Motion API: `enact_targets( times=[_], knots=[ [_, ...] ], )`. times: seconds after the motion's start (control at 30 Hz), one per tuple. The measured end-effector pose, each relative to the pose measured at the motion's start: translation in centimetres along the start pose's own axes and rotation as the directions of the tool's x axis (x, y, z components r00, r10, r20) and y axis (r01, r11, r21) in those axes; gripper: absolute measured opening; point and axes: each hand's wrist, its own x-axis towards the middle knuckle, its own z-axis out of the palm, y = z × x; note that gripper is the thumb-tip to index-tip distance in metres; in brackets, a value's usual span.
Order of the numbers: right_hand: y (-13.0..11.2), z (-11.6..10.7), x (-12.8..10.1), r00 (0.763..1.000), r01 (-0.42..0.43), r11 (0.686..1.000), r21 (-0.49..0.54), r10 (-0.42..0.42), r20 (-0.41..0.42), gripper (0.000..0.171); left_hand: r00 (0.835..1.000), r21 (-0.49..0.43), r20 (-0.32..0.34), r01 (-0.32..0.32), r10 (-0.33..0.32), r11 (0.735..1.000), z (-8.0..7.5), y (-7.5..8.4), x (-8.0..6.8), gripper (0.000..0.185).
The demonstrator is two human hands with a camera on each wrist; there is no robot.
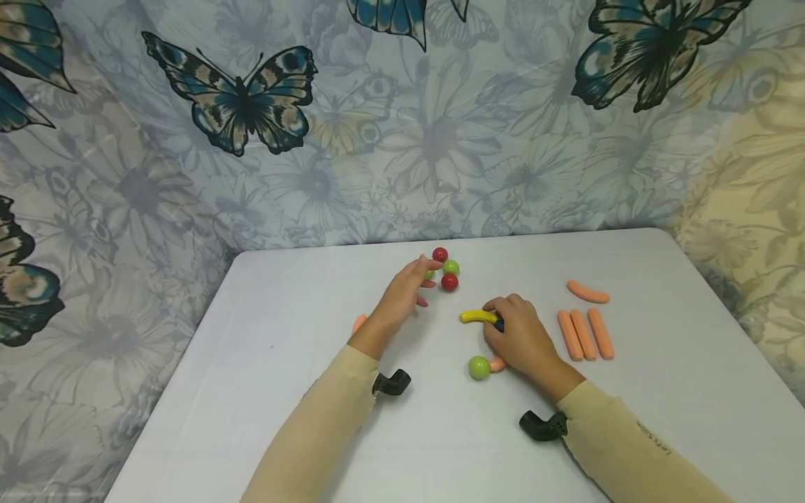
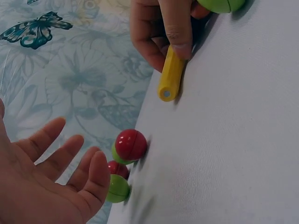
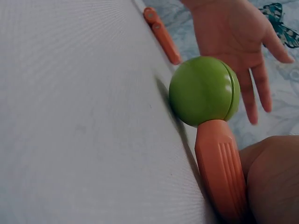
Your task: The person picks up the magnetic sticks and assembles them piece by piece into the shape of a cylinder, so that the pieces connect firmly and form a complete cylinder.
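Note:
My left hand (image 1: pixel 411 283) lies open, fingers straight, its tips beside a cluster of small balls: a red ball (image 1: pixel 440 254), a green ball (image 1: pixel 451 267), another red ball (image 1: pixel 449 282) and a green one partly behind the fingers. In the left wrist view the open palm (image 2: pixel 51 182) is just short of the nearest green ball (image 2: pixel 117 188). My right hand (image 1: pixel 518 335) curls its fingers on a yellow toy banana (image 1: pixel 476 316) (image 2: pixel 170 74) that lies on the table. A lone green ball (image 1: pixel 479 367) (image 3: pixel 203 91) touches an orange sausage (image 3: pixel 219 163) beside the right hand.
Three orange sausages (image 1: pixel 585 334) lie side by side right of the right hand, and one more (image 1: pixel 588 291) lies beyond them. An orange piece (image 1: pixel 359 322) shows by the left wrist. The white table (image 1: pixel 283 391) stands against a butterfly-print cloth.

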Motion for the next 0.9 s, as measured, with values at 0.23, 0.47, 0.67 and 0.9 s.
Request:
enact_targets(
  times=[0.23, 0.47, 0.67, 0.9],
  knots=[
    [0.1, 0.0, 0.0, 0.999, -0.044, 0.999, 0.006, 0.045, -0.025, 0.030, 0.994, 0.092, 0.075, 0.068, -0.075, 0.993, 1.6, -0.5, 1.1, 0.074],
    [0.2, -0.1, 0.2, 0.998, -0.054, 0.998, 0.012, 0.054, -0.029, 0.029, 0.993, 0.146, 0.049, 0.097, -0.105, 0.984, 2.3, -1.1, 1.0, 0.048],
    [0.4, 0.0, 0.2, 0.998, -0.061, 0.998, 0.013, 0.061, -0.024, 0.029, 0.994, 0.270, 0.037, 0.086, -0.100, 0.959, 2.3, -1.8, 0.8, 0.035],
    [0.3, -0.1, 0.2, 0.998, -0.053, 0.999, 0.008, 0.053, -0.030, 0.029, 0.997, 0.305, 0.033, 0.051, -0.064, 0.951, 2.3, -2.2, 0.1, 0.024]
  ],
)
